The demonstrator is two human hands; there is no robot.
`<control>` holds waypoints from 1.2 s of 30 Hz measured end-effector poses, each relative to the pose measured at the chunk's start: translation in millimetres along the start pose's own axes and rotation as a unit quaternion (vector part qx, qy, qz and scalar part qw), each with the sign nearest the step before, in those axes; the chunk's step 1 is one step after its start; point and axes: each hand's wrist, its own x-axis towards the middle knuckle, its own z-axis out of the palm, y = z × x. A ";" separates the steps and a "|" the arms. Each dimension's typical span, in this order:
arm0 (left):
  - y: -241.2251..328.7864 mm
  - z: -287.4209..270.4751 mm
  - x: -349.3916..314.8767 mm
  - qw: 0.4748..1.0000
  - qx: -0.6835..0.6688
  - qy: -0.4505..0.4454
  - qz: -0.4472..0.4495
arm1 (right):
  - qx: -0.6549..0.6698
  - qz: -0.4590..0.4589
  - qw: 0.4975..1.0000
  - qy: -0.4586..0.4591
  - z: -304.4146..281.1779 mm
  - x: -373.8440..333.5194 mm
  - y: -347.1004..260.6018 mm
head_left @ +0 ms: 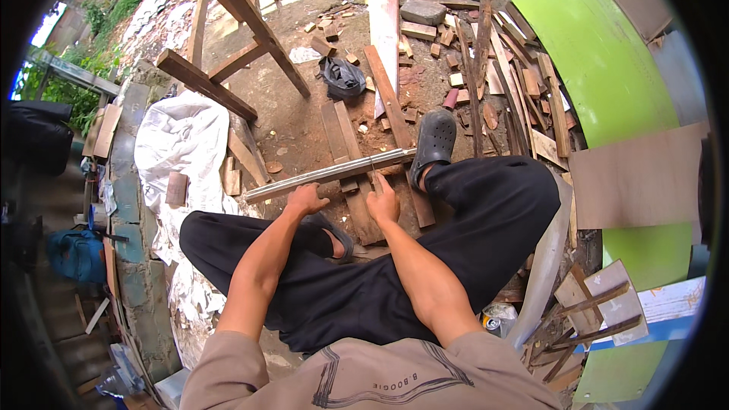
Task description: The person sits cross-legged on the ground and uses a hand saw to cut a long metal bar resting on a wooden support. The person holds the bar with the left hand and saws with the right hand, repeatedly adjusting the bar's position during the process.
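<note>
A long, narrow strip (326,174), pale grey on top with grooves along it and brown on its near side, lies across several wooden planks in front of me. My left hand (307,199) grips its near edge left of the middle, thumb pointing right. Closer to the right end, my right hand (383,203) is closed on a thin, dark, upright tool (372,170) that meets the strip; its kind is too small to make out. The strip's right end lies against my right clog (435,140). Under the strip is a brown plank (364,216).
Scrap wood and blocks (531,83) lie piled at the right, beside a green panel (600,45). A wooden frame (243,11) stands at the far left. Nearby are a white cloth (178,137), a black plastic bag (342,78) and a grey stone block (423,12).
</note>
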 end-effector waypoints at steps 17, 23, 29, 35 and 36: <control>53.6 1.9 76.2 0.995 0.062 0.080 0.001 | 0.049 -0.053 0.995 -0.062 -9.0 26.2 -16.6; 22.0 -12.1 118.8 0.995 0.068 -0.065 -0.040 | 0.065 -0.056 0.991 -0.107 -15.1 17.4 -21.7; 33.8 10.7 129.2 0.996 0.050 -0.079 -0.011 | 0.061 -0.158 0.985 -0.022 -9.3 20.7 8.6; 23.7 10.2 129.9 0.996 0.026 -0.084 -0.011 | 0.017 -0.025 0.997 -0.073 -30.6 11.1 -45.5; 21.3 10.5 127.4 0.996 0.029 -0.084 -0.014 | 0.022 -0.009 0.997 -0.069 -33.2 2.7 -56.5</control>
